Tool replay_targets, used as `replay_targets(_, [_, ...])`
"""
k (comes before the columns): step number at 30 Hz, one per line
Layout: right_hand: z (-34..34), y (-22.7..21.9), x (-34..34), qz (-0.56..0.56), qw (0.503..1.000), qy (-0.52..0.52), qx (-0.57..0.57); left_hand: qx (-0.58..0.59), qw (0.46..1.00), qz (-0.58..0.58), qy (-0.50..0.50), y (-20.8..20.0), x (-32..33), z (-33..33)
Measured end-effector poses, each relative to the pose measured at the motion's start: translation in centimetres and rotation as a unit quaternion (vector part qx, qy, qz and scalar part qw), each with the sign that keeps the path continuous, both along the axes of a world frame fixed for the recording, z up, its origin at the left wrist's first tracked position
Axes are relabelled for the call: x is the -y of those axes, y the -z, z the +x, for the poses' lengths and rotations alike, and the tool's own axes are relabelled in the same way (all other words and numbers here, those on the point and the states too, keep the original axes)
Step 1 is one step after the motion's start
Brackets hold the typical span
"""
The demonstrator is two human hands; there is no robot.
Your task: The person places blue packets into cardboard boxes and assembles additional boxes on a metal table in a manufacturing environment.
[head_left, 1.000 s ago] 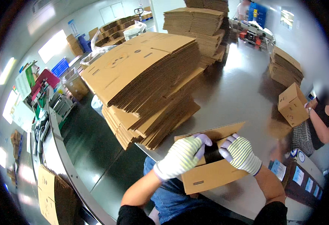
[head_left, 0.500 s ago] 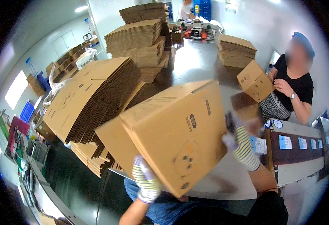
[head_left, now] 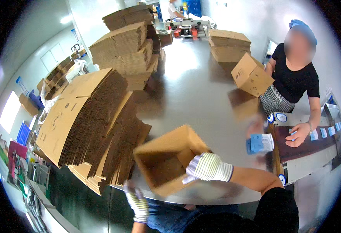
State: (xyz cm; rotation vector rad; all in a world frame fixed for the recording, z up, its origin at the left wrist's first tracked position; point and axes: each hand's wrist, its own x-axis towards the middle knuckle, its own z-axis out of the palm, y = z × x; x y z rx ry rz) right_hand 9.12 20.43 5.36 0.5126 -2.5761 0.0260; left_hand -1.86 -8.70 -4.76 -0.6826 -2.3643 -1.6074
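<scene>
"Grey table (head_left: 201, 93), stacked cardboard (head_left: 85, 112). Head view: what step?"

"Placing, I judge: open carton (head_left: 167, 160) over the table's near end, my right hand (head_left: 207, 167) pinching its right wall. Next calls for steady release."

"Hidden?"

"Its underside. My left hand (head_left: 138, 202) is blurred beside it; finger spread, I can't tell."

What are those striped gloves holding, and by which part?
The right hand grips the open cardboard box by its right-side rim; the left hand appears to hold nothing.
</scene>
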Motion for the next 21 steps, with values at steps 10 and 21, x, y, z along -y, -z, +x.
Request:
replay_targets(10, [-3.6,1.8,-2.9,-0.221,0.958,0.145,-0.113,-0.324,0.836,-0.352,0.267,-9.9,-7.1,1.1])
replay_targets(21, [-1.3,3.7,1.4,-0.419,0.896,0.109,-0.096,-0.379,0.883,-0.242,0.132,-7.1,-8.2,3.4])
